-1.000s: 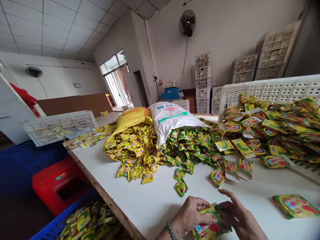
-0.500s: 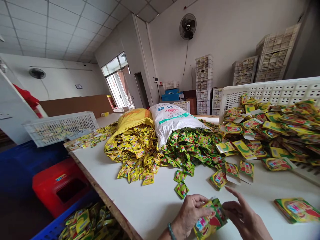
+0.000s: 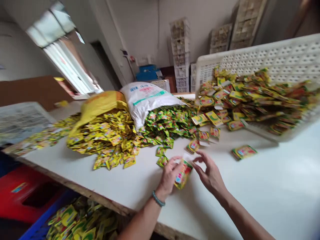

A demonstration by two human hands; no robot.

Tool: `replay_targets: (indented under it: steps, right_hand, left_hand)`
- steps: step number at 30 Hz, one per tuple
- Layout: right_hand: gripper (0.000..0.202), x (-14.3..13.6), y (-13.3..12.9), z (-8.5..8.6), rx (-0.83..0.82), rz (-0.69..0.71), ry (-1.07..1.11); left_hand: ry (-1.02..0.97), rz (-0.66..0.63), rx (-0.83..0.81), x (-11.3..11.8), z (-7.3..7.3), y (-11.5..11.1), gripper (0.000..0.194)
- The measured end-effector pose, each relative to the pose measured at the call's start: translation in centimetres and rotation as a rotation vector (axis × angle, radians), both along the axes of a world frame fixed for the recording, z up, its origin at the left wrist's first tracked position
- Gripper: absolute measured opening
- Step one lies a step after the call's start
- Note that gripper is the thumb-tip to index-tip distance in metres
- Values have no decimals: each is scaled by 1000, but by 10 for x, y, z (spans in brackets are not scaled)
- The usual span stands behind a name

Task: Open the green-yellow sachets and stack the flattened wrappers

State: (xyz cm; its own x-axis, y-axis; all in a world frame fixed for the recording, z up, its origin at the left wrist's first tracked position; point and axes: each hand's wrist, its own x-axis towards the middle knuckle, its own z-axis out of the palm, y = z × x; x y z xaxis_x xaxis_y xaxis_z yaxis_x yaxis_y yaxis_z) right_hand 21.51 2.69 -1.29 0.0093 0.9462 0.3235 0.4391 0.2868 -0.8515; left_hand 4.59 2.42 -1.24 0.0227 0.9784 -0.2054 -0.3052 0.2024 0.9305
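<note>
My left hand is closed around a small yellow-green printed box, held tilted just above the white table. A pale flap stands up at the box's upper end. At that end the fingertips of my right hand meet the box's edge and flap, thumb and forefinger bent; blur hides the exact contact. Beyond my hands lie green sachets and a few similar boxes, among them an open-ended one. Another box lies flat to the right.
A yellow sack and a white sack spill sachets across the table. A tipped white crate full of boxes stands at the right. Below the table's left edge are a red stool and a blue bin of packs.
The view has swung down and to the right, showing more of both forearms. My left hand keeps the box; the pale flap now shows at its top, with my right fingertips drawn in there.
</note>
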Motion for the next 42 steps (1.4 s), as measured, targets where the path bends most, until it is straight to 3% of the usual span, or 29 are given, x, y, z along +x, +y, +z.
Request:
replay_targets:
  steps: [3,7,10,13,17,20,25,31,33,39,42]
  right_hand:
    - [41,-3,4,-1,-75,18,126]
    - [42,-13,5,-16,-264,233,374]
    - [45,-15,3,-23,-301,256,354]
    - [42,-10,3,-20,-330,245,331]
    - [55,-6,3,-6,-340,203,375]
    - [42,-7,2,0,-355,236,358]
    - [46,-7,3,-4,-447,270,519]
    - [42,-8,-1,-6,-210,271,111]
    - [40,-8,-1,-6,-168,254,80]
    - [46,3,3,-1,-565,334,586]
    - [44,5,2,4,-548,333,495]
  left_hand:
    - [-58,34,23,-2,3,4,64]
    - [12,-134,51,-3,3,1,60]
    - [59,-243,32,-3,2,-3,54]
    - [73,-291,19,-4,2,-4,51]
    - [89,-228,17,-6,2,-2,59]
    - [97,-122,0,-7,4,-2,65]
    - [119,-158,-1,-8,6,-5,62]
    - [169,-155,-25,-6,2,-4,58]
    - [165,-159,-28,-6,2,-4,56]
    - [164,-254,4,-7,2,-3,60]
    - [242,-276,44,-10,1,-2,56]
